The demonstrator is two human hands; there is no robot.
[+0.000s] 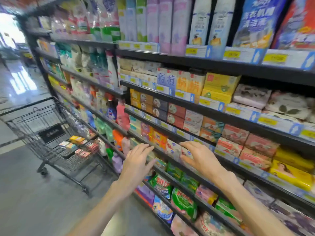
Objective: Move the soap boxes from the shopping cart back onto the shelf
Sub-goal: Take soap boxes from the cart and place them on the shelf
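Note:
A black wire shopping cart (pixel 34 126) stands at the left, beside the shelving. Several small soap boxes (pixel 76 143) lie in its basket, among them a yellow one and some red ones. Soap boxes fill the black shelf (pixel 172 160) in front of me. My left hand (pixel 136 164) hovers by the shelf edge with fingers spread and holds nothing. My right hand (pixel 199 157) has straight fingers and touches a pale soap box (pixel 173 149) on that shelf.
More shelves above and below carry soap bars, detergent bags and bottles, with yellow price tags along the rails. Grey floor (pixel 25 193) lies to my left, and the aisle runs back toward a bright doorway (pixel 10 31).

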